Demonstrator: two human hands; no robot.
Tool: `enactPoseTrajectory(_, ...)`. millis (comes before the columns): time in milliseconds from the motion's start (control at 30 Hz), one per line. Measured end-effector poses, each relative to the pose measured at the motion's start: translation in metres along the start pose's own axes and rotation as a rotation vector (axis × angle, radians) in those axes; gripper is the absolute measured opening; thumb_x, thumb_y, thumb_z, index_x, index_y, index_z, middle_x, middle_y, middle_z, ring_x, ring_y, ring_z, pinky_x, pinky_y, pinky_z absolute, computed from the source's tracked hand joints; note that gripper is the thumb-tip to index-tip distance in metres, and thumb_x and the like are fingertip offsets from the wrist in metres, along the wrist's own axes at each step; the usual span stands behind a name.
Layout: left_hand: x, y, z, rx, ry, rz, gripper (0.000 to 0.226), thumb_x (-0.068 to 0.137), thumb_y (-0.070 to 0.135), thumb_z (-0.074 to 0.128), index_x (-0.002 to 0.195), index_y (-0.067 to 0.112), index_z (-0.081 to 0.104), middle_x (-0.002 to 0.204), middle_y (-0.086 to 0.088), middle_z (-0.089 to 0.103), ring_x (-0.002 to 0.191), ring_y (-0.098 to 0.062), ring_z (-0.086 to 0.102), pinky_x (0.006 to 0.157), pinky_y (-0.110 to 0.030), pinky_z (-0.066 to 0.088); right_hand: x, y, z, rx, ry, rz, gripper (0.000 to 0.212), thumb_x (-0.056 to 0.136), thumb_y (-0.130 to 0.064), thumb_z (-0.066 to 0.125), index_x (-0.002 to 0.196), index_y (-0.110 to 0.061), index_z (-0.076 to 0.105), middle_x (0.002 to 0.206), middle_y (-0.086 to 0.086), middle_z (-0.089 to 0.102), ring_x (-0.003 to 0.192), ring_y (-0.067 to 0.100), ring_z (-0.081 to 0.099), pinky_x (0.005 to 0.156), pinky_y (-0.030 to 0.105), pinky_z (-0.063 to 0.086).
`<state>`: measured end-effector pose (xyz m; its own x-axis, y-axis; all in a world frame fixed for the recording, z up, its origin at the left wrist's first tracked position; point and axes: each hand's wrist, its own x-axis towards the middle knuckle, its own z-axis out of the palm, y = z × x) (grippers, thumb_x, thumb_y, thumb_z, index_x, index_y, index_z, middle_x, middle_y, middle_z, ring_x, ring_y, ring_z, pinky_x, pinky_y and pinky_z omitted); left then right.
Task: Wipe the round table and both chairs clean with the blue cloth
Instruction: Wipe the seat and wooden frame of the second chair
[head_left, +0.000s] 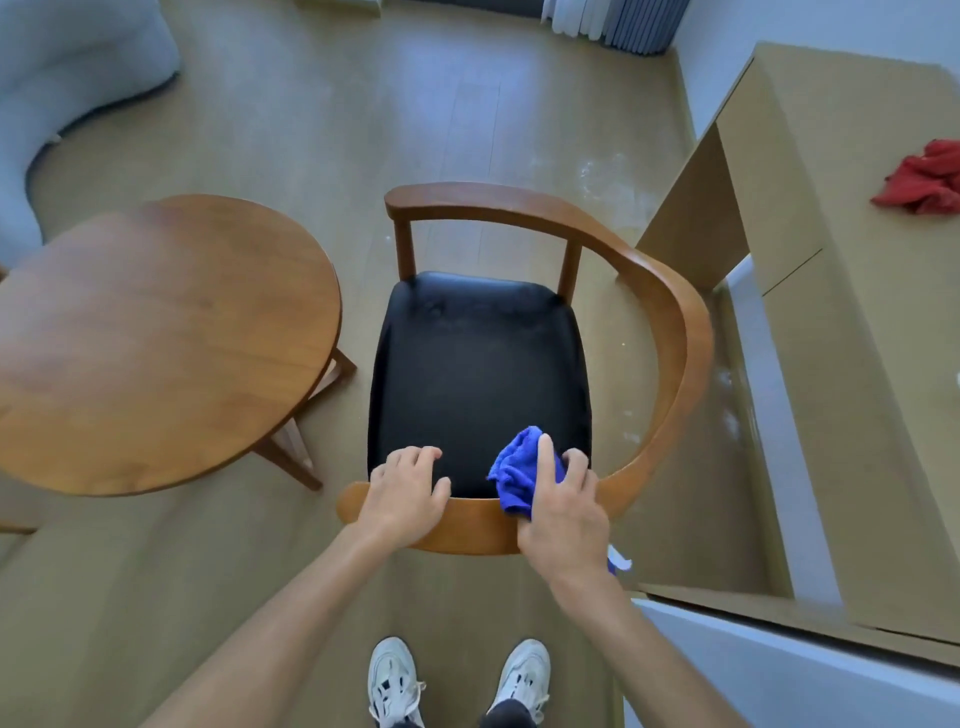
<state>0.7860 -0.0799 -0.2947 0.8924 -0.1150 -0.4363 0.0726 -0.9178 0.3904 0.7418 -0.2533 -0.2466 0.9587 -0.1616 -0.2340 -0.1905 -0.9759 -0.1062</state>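
- The right hand (563, 512) sits at lower centre-right of the frame, its fingers (545, 457) curled round the bunched blue cloth (517, 478) and pressing it onto the curved wooden backrest rail (467, 530) of the chair (670, 332).
- The cloth lies just above and to the left of the right hand, spilling over the inner edge of the rail and touching the near edge of the black seat (478, 364). A small tail of it shows below the wrist.
- The left hand (405, 491) rests on the same rail, just left of the cloth and apart from it. Its fingers are curled over the rail's inner edge and carry nothing but the rail, seemingly to steady the chair.
- The rail's long axis runs left to right under both hands, then sweeps up the right side of the frame and round to the far end at upper centre.
- Judged from this, the unwiped run of rail leads rightward and upward from the cloth, so the right hand is the nearer one to follow it.
- The round table, here the counter (156, 343), stands at the left of the frame, well apart from the cloth and nearer the left hand.
- Only one chair is in view; the second cannot be seen.
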Motion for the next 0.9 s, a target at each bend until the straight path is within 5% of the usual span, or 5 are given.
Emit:
enactPoseTrajectory(133,-0.009,-0.023,0.035,0.241,0.026,0.092,0.041,0.098,0.037,0.036,0.131,0.018,0.051,0.134,0.002,0.050,0.134,-0.018,0.035,0.116,-0.036,0.014,-0.014,-0.005,0.044,-0.058,0.012,-0.125,0.097,0.047,-0.055,0.083,0.126,-0.004,0.060,0.114,0.020,0.062,0.088,0.033,0.061,0.070,0.039,0.053)
enactPoseTrajectory(433,-0.003,-0.038,0.047,0.272,0.301,0.227,0.045,0.091,0.028,0.033,0.095,0.005,0.071,0.102,-0.010,0.070,0.112,-0.032,0.061,0.104,-0.053,0.039,-0.010,0.006,0.088,0.063,0.169,-0.237,0.078,0.072,-0.068,0.060,0.135,-0.021,0.054,0.145,0.023,0.041,0.127,0.042,0.045,0.097,0.052,0.042)
enactPoseTrajectory(633,0.005,-0.044,0.061,0.221,0.452,0.180,0.046,0.095,0.022,0.028,0.097,0.000,0.069,0.101,-0.013,0.070,0.111,-0.035,0.061,0.103,-0.046,0.034,-0.011,-0.030,0.115,0.162,0.345,-0.359,0.045,0.088,-0.051,0.057,0.124,-0.025,0.064,0.136,0.021,0.052,0.119,0.039,0.054,0.088,0.046,0.047)
enactPoseTrajectory(767,0.009,-0.044,0.064,0.229,0.467,0.163,0.045,0.095,0.023,0.031,0.104,0.000,0.069,0.110,-0.015,0.068,0.113,-0.035,0.059,0.106,-0.047,0.034,0.012,0.057,0.103,0.138,0.323,-0.601,0.042,0.077,-0.025,0.068,0.119,-0.018,0.068,0.133,0.024,0.054,0.118,0.041,0.056,0.090,0.047,0.048)
enactPoseTrajectory(900,0.010,-0.044,0.066,0.245,0.469,0.135,0.047,0.095,0.024,0.030,0.109,0.001,0.068,0.117,-0.015,0.066,0.117,-0.034,0.056,0.108,-0.047,0.032,0.071,0.165,0.066,0.070,0.324,-0.362,0.046,0.079,-0.019,0.074,0.122,-0.008,0.065,0.135,0.027,0.049,0.120,0.045,0.051,0.098,0.053,0.044)
